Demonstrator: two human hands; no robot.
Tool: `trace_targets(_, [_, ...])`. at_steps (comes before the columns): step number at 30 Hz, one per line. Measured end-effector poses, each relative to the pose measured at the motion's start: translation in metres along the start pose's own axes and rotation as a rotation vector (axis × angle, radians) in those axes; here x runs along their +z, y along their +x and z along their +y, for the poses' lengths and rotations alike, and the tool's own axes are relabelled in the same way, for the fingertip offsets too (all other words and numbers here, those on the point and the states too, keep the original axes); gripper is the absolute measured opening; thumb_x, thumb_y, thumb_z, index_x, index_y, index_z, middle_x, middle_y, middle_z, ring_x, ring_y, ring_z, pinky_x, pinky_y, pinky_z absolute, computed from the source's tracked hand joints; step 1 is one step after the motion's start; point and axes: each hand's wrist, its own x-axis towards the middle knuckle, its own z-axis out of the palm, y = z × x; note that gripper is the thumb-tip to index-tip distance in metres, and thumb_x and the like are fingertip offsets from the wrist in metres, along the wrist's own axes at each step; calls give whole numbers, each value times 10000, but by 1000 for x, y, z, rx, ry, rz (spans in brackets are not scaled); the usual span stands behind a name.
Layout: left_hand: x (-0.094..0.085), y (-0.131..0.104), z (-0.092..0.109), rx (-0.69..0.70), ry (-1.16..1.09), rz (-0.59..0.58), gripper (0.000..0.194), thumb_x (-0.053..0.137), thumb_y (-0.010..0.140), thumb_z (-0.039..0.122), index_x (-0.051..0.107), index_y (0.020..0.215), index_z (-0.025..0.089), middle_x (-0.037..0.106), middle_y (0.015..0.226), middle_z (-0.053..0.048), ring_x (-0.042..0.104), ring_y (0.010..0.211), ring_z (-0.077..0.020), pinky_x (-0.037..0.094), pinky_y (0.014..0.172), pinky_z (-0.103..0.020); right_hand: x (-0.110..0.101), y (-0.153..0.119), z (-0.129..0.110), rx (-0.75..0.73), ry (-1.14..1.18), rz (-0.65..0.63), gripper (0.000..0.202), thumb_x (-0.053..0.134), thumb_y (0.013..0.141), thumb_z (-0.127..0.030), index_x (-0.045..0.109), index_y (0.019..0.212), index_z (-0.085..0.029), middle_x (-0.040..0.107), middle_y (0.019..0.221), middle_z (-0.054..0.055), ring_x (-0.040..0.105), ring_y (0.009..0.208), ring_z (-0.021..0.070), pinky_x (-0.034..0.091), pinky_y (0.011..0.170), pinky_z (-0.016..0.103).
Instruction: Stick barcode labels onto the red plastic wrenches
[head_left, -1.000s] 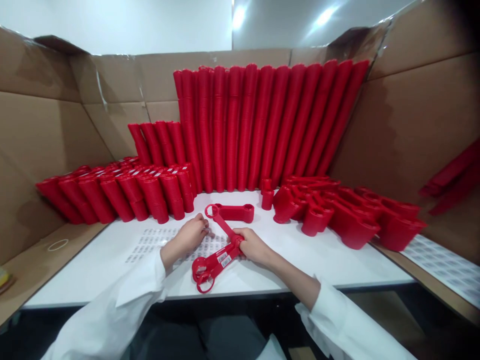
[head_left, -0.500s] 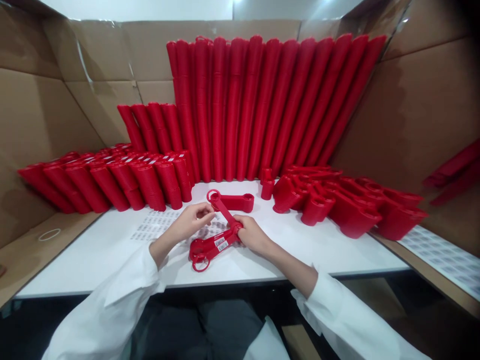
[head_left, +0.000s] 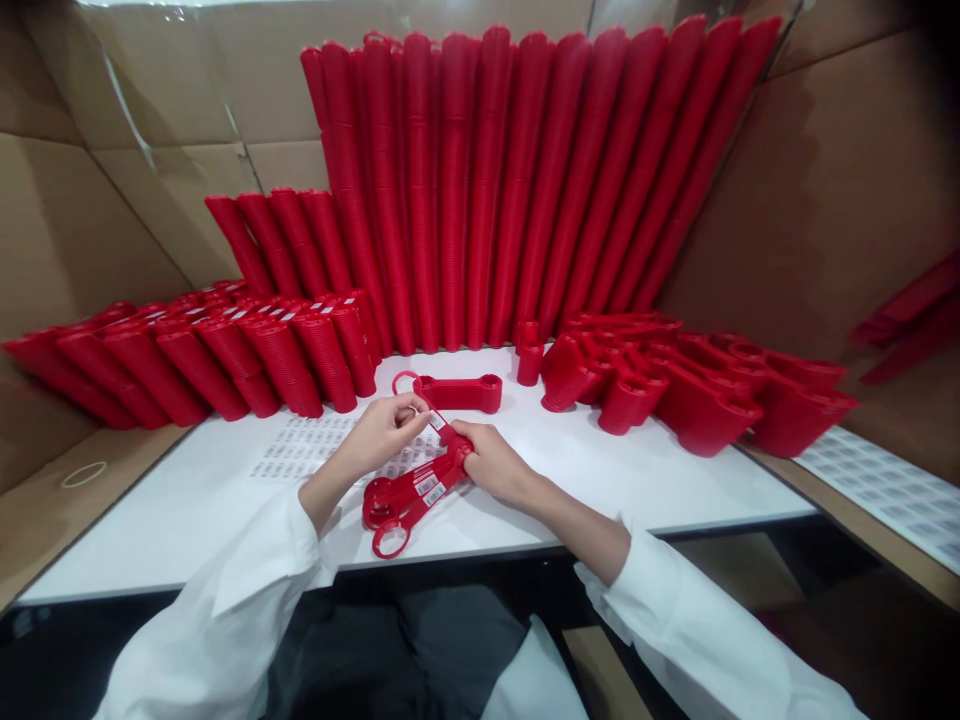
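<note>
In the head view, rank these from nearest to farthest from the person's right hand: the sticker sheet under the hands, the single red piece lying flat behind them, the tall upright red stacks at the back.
From the right hand:
1. Sticker sheet, on the table just left of it.
2. Single red piece, lying flat just behind.
3. Tall upright stacks, against the rear cardboard.

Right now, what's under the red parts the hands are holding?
Under the red parts lies a sheet of small printed labels on the white table. The left hand and right hand cover the sheet's near edge, so whatever lies directly beneath them is hidden.
</note>
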Motion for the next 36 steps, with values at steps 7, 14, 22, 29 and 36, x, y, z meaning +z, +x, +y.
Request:
trace_targets(7, [3,0,-3,7,28,20,248,491,829,394,552,770,160,348,448,82,338,405,-78,243,425,-194,0,0,0,6,4,-20,282,355,583,5,519,720,-180,602,703,-3,532,650,156,345,571,217])
trace_targets(14, [5,-2,-3,27,142,54,216,476,838,355,564,775,168,326,468,76,348,444,-96,263,481,-216,0,0,-2,-3,7,-23,296,353,578,6,530,730,-177,598,704,-1,531,651,157,348,571,215])
trace_targets(22, [12,-7,-7,224,634,193,239,458,888,364,588,849,167,523,687,-23,486,672,-178,360,641,-279,1,-1,-2,-44,23,-15,351,349,584,5,563,796,-175,634,771,7,564,707,174,385,625,232])
trace_targets(29, [15,-4,-12,250,714,444,382,488,873,444,495,1116,150,417,1237,-149,413,1071,-284,345,943,-408,0,-1,-3,-66,63,-18,386,348,568,14,574,821,-171,645,803,10,572,720,174,394,624,229])
trace_targets(36, [9,3,-24,114,683,388,440,425,904,449,487,1203,132,534,1082,-124,487,935,-265,395,880,-400,2,-1,0,-42,102,-19,413,335,573,4,601,844,-160,649,790,6,585,710,168,402,626,227])
